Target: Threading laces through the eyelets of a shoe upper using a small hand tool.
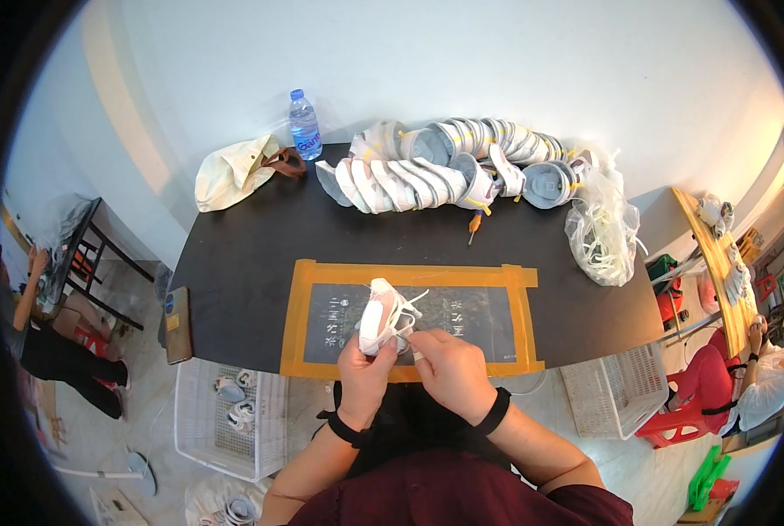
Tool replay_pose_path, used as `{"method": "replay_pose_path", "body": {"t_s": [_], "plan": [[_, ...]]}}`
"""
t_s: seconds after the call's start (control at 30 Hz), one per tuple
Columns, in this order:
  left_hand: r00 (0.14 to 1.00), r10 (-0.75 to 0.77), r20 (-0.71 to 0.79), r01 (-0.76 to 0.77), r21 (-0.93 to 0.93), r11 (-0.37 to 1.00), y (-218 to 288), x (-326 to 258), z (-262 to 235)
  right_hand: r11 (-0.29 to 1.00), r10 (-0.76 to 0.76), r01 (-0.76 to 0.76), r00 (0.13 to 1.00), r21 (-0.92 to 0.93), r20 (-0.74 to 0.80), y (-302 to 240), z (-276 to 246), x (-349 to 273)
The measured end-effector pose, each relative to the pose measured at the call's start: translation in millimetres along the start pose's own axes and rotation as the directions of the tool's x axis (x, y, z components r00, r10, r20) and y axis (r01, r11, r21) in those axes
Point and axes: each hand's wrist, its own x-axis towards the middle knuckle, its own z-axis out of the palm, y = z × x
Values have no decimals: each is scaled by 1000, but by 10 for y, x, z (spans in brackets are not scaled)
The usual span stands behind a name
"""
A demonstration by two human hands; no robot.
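Pale wall, dark counter, one shoe held over a taped panel

One white-and-pink shoe is raised over the panel's near part, its white laces loose at the right. Two hands meet there: the left hand grips the shoe's near end; the right hand has curled fingers at the laced side, but whether they pinch a lace I cannot tell. A lace could snag if tugged askew, and the shoe could twist free or drop if the left thumb slackens.

Beyond the panel, one orange-handled tool lies before two rows of nested shoe parts, too overlapped to count. One bottle and one cream bag sit beyond the panel, toward its left; one phone lies left of it, one clear plastic bag beyond its right side. Two white crates flank the panel at a lower level, the left one holding several shoes. One person shows far left of the panel, another far right.
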Motion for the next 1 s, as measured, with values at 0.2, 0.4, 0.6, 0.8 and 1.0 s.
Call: {"method": "replay_pose_path", "body": {"t_s": [0.2,0.4,0.6,0.8,1.0], "plan": [[1000,-6,-19,7,54,999,-26,7,-20,977,-151,157,987,-142,56,52,-34,39],[1000,-1,-28,2,29,1000,-25,-2,-9,991,-102,108,992,-76,71,63,-40,22],[999,-3,-44,4,14,1000,3,-8,20,992,-104,109,991,-62,79,79,-27,15],[1000,3,-29,-2,20,1000,4,22,36,994,-97,101,992,-44,84,115,-28,58],[996,94,1,-86,420,904,3,45,-57,999,15,-23,980,38,199,67,-98,144]]}}
